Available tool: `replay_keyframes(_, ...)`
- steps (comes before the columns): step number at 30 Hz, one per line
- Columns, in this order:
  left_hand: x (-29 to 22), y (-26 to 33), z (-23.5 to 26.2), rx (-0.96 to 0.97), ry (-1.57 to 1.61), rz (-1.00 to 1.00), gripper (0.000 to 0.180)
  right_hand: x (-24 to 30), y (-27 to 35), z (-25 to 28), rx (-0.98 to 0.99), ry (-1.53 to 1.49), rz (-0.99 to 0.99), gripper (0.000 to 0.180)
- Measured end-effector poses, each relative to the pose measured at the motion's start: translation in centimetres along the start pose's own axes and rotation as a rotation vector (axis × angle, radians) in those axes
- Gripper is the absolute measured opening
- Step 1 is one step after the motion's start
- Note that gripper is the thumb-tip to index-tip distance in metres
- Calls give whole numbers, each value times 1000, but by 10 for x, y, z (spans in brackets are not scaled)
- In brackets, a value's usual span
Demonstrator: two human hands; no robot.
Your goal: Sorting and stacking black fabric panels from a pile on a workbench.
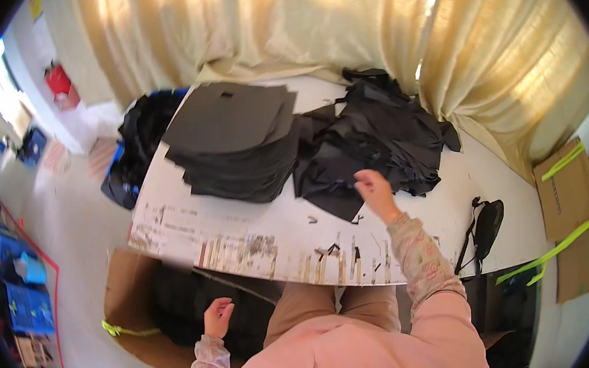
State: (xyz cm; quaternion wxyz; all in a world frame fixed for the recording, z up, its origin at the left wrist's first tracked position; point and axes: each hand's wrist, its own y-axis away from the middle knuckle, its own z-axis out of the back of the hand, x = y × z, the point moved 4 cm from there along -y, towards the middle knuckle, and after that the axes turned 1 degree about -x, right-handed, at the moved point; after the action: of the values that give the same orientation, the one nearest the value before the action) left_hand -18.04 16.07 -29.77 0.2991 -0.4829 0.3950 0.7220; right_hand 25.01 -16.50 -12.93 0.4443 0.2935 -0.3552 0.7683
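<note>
Black fabric pieces [376, 131] are heaped on the white table [234, 231]; one is pinched by the right hand [372, 189]. The left hand [217, 317] is held loosely open above a cardboard box [123, 295].

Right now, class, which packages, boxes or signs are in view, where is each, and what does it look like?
Open cardboard box: on the floor below the table edge, beside the left hand; brown, with dark pieces inside.
Flattened cartons: far right; brown, crossed by yellow-green straps.
Yellow notice: upper-left wall; small, rectangular.
</note>
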Motion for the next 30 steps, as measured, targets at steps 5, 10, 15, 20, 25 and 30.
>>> replay_keyframes(5,-113,-27,-60,144,12,-219,18,-85,-64,107,-183,430,-23,60)
replay_keyframes(10,-211,-58,-138,306,-184,-366,26,-144,-124,157,-208,523,-157,76)
replay_keyframes(15,-267,-121,-228,307,-496,-689,52,-176,-171,190,-141,573,-332,90)
replay_keyframes(20,-271,-192,-303,261,-648,-558,86,-216,-189,195,32,486,-470,99)
replay_keyframes(25,-254,-206,-348,271,-695,-414,98,-228,-168,170,146,477,-363,90)
replay_keyframes(30,-248,-197,-375,319,-553,-587,100,-192,-132,128,206,422,-99,81)
